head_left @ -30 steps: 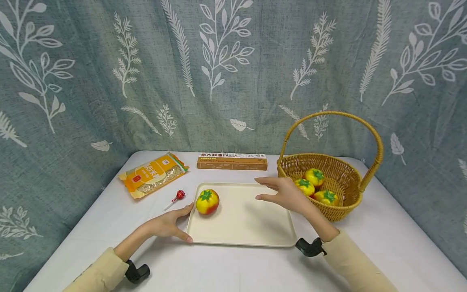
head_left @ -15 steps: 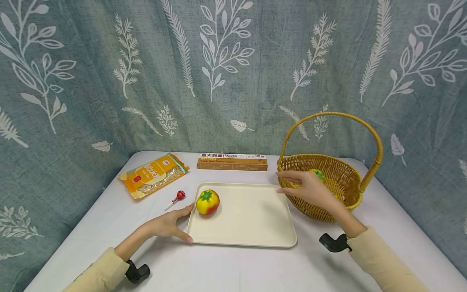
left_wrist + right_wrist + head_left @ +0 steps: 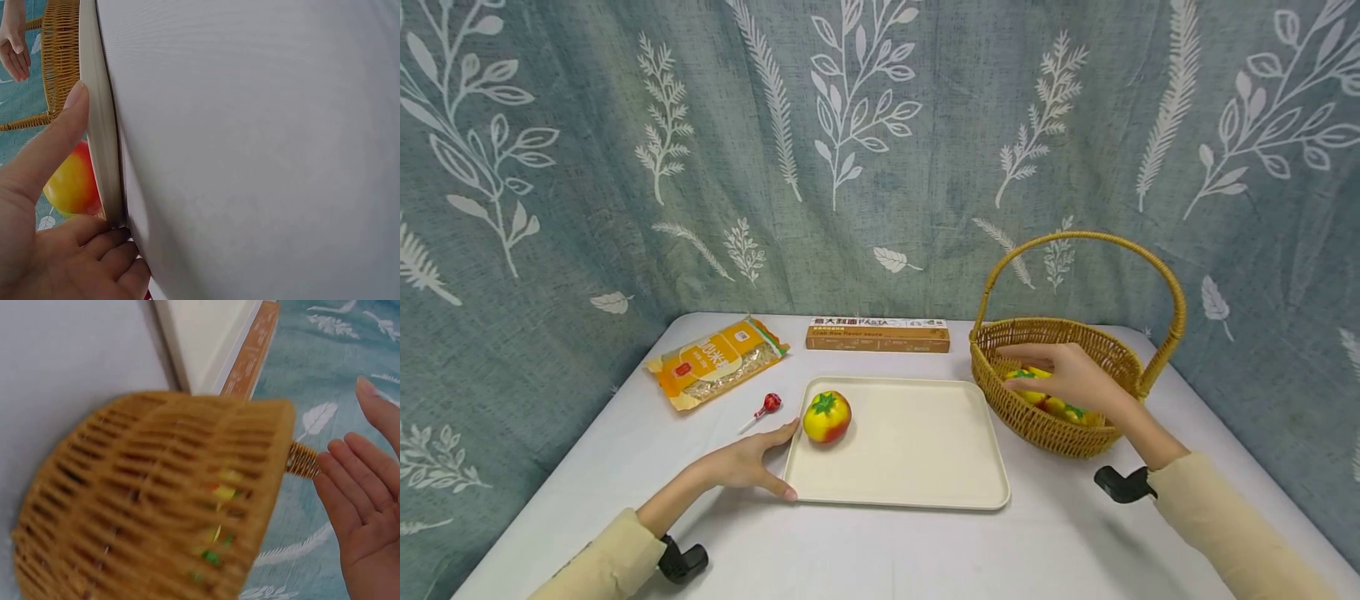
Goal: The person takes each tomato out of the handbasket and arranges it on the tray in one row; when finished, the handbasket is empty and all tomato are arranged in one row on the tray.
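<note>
A yellow-and-red toy persimmon (image 3: 827, 417) with a green leafy top sits at the left end of the cream tray (image 3: 917, 450). My left hand (image 3: 741, 462) rests at the tray's left edge, its thumb near the front corner and its fingers farther back along the side. Over the wicker basket (image 3: 1030, 425) hovers my right hand (image 3: 1071, 379), thumb and fingers apart with nothing between them. Below it, more persimmons (image 3: 1066, 412) lie in the basket, partly covered by the hand. The right wrist view shows this hand (image 3: 369, 506) beyond the woven wall.
An orange bag of grain-like food (image 3: 718, 362) lies at the back left, near a red lollipop (image 3: 769, 404). Behind the tray stands a pasta box (image 3: 877, 337). The basket's tall handle (image 3: 1090, 236) arches over its opening. A patterned curtain (image 3: 880, 158) closes off the back.
My right hand has moved right, from above the tray to over the basket. My left hand and the persimmon on the tray have stayed in place.
</note>
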`<state>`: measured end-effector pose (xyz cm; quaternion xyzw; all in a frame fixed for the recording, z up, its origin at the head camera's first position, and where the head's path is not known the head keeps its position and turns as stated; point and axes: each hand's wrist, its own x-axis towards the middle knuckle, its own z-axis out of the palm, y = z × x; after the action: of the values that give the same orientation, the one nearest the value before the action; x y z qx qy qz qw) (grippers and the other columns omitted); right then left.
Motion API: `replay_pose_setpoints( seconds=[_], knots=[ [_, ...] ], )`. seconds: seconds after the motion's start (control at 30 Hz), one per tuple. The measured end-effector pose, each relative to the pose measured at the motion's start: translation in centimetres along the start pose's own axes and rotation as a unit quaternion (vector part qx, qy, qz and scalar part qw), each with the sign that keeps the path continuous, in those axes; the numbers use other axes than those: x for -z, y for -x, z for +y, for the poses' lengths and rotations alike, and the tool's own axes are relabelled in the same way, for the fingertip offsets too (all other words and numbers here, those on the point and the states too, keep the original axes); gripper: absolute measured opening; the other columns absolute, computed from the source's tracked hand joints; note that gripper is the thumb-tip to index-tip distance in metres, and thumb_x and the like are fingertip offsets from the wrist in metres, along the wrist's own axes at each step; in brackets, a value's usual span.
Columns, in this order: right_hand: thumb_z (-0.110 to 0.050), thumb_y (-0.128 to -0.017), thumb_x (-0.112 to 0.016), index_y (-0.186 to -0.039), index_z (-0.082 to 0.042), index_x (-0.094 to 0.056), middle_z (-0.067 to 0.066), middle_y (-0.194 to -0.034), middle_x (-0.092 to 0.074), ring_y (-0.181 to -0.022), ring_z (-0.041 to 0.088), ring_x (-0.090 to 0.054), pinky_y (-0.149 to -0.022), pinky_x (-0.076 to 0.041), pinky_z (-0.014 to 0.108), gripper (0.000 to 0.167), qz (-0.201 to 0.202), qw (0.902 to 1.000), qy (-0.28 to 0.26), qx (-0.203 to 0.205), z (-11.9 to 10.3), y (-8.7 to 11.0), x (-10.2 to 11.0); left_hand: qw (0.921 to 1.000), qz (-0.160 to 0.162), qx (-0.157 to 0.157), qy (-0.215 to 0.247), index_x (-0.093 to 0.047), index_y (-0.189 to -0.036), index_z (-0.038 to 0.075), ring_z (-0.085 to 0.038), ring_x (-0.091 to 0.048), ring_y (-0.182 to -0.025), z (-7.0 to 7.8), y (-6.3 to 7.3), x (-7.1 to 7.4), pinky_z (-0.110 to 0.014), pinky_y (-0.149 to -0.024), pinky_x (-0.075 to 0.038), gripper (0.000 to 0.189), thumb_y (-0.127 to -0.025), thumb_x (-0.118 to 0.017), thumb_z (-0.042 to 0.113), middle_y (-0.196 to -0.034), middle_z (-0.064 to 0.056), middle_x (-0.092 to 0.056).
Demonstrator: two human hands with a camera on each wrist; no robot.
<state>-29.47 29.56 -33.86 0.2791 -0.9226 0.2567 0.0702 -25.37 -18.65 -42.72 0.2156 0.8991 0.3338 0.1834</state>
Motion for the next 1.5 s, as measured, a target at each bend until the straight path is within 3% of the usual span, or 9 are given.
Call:
replay_pose_setpoints(
  seconds=[0.2, 0.47, 0.8, 1.0, 1.5],
  knots=[
    [-0.037, -0.085, -0.073, -0.132, -0.011, -0.061, 0.011, -0.125, -0.064, -0.109, 0.037, -0.062, -0.085, -0.053, 0.051, 0.055, -0.023, 0.9996, 0.006, 0.015, 1.6, 0.0, 0.6, 1.0, 0.001, -0.001, 0.004, -0.023, -0.152, 0.001, -0.038, -0.021, -0.142, -0.4, -0.1, -0.1, -0.056, -0.113, -0.018, 0.11, -0.069, -0.087, 0.035, -0.155, -0.022, -0.024],
    [-0.041, -0.084, -0.073, -0.132, -0.015, -0.061, 0.01, -0.125, -0.064, -0.107, 0.03, -0.064, -0.085, -0.054, 0.046, 0.056, -0.085, 0.9964, 0.004, 0.007, 3.6, -0.3, 1.3, 1.0, 0.002, 0.0, 0.006, -0.024, -0.152, 0.001, -0.038, -0.021, -0.142, -0.3, -0.1, 0.0, -0.056, -0.113, -0.018, 0.109, -0.069, -0.087, 0.034, -0.155, -0.022, -0.024],
    [-0.042, -0.084, -0.071, -0.136, -0.011, -0.057, 0.014, -0.128, -0.061, -0.118, 0.036, -0.056, -0.093, -0.048, 0.052, 0.062, -0.167, 0.9858, 0.01, 0.013, 5.0, -1.7, 2.2, 1.0, 0.003, -0.001, 0.001, -0.024, -0.151, 0.0, -0.039, -0.021, -0.142, -0.1, 0.1, 0.0, -0.056, -0.113, -0.018, 0.108, -0.07, -0.087, 0.033, -0.155, -0.022, -0.024],
    [-0.041, -0.083, -0.073, -0.136, -0.006, -0.056, 0.016, -0.128, -0.061, -0.12, 0.038, -0.054, -0.096, -0.046, 0.054, 0.065, -0.204, 0.9786, 0.025, -0.008, 5.5, -2.2, 2.4, 1.0, 0.001, 0.003, -0.001, -0.024, -0.151, 0.0, -0.039, -0.021, -0.142, 0.1, 0.1, 0.0, -0.057, -0.113, -0.018, 0.108, -0.07, -0.087, 0.033, -0.155, -0.022, -0.024],
    [-0.041, -0.081, -0.076, -0.135, -0.005, -0.057, 0.017, -0.132, -0.058, -0.121, 0.039, -0.052, -0.095, -0.047, 0.052, 0.068, -0.241, 0.9688, 0.048, -0.028, 5.0, -3.1, 2.1, 0.9997, 0.005, 0.025, 0.001, -0.025, -0.152, 0.004, -0.036, -0.022, -0.143, -0.1, -0.3, -0.1, -0.056, -0.113, -0.019, 0.109, -0.069, -0.087, 0.036, -0.155, -0.019, -0.026]
  ],
)
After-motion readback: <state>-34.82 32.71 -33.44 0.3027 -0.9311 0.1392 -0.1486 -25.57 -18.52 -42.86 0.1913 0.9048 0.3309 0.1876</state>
